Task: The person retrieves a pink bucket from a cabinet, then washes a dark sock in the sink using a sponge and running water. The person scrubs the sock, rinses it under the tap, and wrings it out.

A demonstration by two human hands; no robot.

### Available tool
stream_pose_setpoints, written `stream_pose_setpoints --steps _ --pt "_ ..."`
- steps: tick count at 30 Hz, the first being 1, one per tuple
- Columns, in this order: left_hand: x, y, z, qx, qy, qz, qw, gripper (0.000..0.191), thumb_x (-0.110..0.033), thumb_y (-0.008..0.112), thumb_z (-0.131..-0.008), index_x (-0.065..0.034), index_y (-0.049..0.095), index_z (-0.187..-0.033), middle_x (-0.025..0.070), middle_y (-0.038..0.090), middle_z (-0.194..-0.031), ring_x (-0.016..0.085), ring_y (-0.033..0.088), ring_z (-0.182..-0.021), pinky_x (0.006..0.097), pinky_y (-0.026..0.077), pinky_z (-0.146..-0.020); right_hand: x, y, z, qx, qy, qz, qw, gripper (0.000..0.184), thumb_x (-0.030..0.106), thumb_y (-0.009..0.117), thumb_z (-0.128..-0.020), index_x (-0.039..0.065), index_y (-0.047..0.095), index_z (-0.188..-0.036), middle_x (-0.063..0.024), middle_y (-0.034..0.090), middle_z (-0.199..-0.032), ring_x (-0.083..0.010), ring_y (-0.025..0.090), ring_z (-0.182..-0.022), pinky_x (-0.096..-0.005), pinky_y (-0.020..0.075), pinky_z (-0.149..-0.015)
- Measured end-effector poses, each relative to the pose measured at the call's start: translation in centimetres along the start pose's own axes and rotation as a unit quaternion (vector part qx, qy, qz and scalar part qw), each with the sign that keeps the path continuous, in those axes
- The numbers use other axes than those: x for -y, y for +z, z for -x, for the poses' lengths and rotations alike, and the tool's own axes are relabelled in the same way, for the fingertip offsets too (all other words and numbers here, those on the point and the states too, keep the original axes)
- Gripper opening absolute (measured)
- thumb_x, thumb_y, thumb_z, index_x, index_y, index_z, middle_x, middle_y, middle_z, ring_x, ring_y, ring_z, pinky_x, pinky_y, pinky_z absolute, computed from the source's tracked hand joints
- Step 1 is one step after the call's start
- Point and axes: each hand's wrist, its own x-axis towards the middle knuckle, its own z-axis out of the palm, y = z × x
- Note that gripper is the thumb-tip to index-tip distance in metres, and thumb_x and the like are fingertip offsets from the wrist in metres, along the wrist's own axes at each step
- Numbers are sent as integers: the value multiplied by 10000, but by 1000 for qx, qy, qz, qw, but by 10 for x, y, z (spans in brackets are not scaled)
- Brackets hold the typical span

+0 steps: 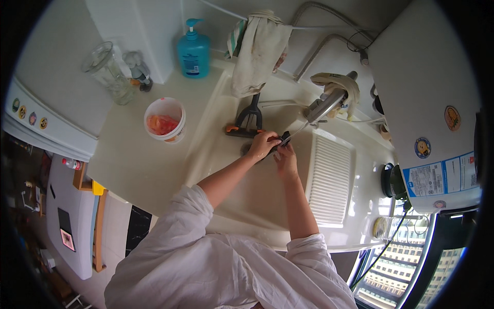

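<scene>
Both hands are over a cream laundry sink [247,201], under the metal faucet [328,106]. A thin stream of water falls from the spout onto a small dark item [285,138]; its exact kind is hidden by my fingers. My left hand [263,146] pinches it from the left, and my right hand [286,160] holds its right side from below. Just beyond my left hand, a black mop head with orange clips [247,123] rests in the basin. Below the hands, part of a round dark drain [245,148] shows.
A ribbed washboard [331,179] is at the right. On the left counter stand a white tub with reddish contents [164,121], a blue pump bottle [193,54], a glass vase [115,81] and a figurine [139,73]. A grey cloth [256,54] hangs from a rail. A white appliance [432,96] borders the right.
</scene>
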Motion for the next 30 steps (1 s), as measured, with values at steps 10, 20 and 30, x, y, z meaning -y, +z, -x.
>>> stream_pose_setpoints --steps 10,20,30 --pt "-7 -10 4 12 -50 109 993 168 -96 631 -835 63 628 -889 23 572 -708 63 476 -604 228 395 -552 56 -3 16 3 -134 208 969 122 145 637 -830 27 606 -826 -16 606 -797 -92 532 -751 -233 389 -739" --pt "7 -11 -2 158 -54 296 941 234 -52 706 -751 -2 520 -885 51 560 -826 107 560 -816 237 460 -682 74 10 18 53 -188 185 963 157 68 648 -797 1 546 -895 -46 589 -738 -102 525 -586 -219 394 -512" --pt "-30 -34 -3 254 -147 258 921 383 -107 754 -716 -39 542 -1028 43 572 -947 133 541 -912 275 428 -819 99 13 32 110 -167 285 937 273 21 639 -771 34 542 -1026 -31 588 -792 -81 505 -624 -207 386 -519"
